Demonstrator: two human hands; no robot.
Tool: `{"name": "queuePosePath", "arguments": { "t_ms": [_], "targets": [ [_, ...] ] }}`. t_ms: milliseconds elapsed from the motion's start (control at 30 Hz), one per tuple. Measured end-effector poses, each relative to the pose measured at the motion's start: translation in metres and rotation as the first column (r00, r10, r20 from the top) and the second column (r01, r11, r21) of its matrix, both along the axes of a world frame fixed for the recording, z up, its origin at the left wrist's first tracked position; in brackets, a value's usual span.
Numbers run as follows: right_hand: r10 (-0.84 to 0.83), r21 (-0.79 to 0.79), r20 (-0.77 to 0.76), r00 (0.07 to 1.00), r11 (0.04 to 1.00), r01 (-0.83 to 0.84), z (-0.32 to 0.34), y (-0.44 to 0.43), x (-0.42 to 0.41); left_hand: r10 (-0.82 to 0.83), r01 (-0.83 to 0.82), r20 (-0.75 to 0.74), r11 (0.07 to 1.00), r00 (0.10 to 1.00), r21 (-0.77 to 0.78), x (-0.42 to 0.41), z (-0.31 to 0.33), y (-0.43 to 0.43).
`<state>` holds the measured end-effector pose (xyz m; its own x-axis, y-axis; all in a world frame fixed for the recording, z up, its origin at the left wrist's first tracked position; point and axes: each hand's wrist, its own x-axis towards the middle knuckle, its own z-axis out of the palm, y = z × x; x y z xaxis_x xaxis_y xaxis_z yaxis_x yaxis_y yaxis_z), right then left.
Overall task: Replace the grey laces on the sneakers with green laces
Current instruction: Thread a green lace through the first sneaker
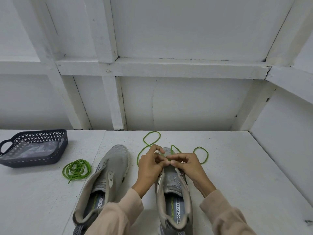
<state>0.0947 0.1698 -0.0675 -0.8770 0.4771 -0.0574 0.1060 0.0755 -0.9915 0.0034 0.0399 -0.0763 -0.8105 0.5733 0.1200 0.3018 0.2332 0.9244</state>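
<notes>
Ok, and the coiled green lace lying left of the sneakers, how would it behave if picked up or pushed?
The coiled green lace is thin cord in loose, uneven loops, so lifted at one point it would probably go limp and uncoil. It looks light, so a push would likely smear the loops across the table, not shift them together.

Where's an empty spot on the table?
The table is bare right of the right sneaker, and near-left, in front of the basket and coiled lace. The middle is crowded: left sneaker, left hand, right hand, looped lace.
</notes>
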Motion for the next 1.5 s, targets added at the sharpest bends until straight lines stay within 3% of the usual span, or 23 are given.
{"name": "queuePosePath", "arguments": {
  "t_ms": [167, 367, 467, 633, 867, 1067, 1267, 1400, 1500],
  "targets": [
    [-0.038, -0.118, -0.019, 0.999, 0.992, 0.036, -0.002, 0.0, 0.001, -0.026, 0.025, -0.018, 0.999, 1.0, -0.027, -0.003, 0.001, 0.001],
    [0.024, 0.243, 0.072, 0.997, 0.969, -0.041, 0.003, 0.003, -0.006, -0.051, 0.051, -0.002, 0.998, 0.999, -0.032, -0.008, -0.005, 0.003],
    [-0.013, 0.379, 0.096, 0.995, 0.925, -0.024, 0.002, 0.004, -0.009, -0.106, 0.105, 0.1, 0.994, 0.989, 0.012, -0.006, -0.008, 0.006],
    [-0.06, 0.434, 0.039, 0.997, 0.9, 0.037, 0.002, 0.001, -0.008, -0.148, 0.136, 0.116, 0.985, 0.982, 0.102, 0.004, -0.012, 0.009],
    [-0.029, 0.398, 0.028, 0.999, 0.917, 0.016, 0.004, 0.006, -0.007, -0.196, 0.19, 0.052, 0.977, 0.979, 0.099, 0.004, -0.017, 0.01],
    [0.005, 0.312, 0.003, 1.0, 0.95, -0.006, 0.025, 0.0, -0.017, -0.209, 0.208, -0.001, 0.969, 0.978, -0.131, 0.0, -0.013, 0.02],
    [0.047, -0.044, -0.278, 0.96, 0.997, -0.061, 0.09, 0.009, -0.035, -0.207, 0.215, 0.061, 0.96, 0.976, -0.178, -0.008, -0.014, 0.017],
    [0.004, -0.256, -0.485, 0.875, 0.956, -0.146, 0.137, 0.011, -0.049, -0.219, 0.226, 0.056, 0.951, 0.974, -0.21, -0.005, -0.009, 0.015],
    [-0.003, -0.32, -0.53, 0.848, 0.927, -0.197, 0.145, 0.006, -0.06, -0.254, 0.253, 0.019, 0.948, 0.967, -0.192, -0.007, -0.008, 0.015]
  ]
}}
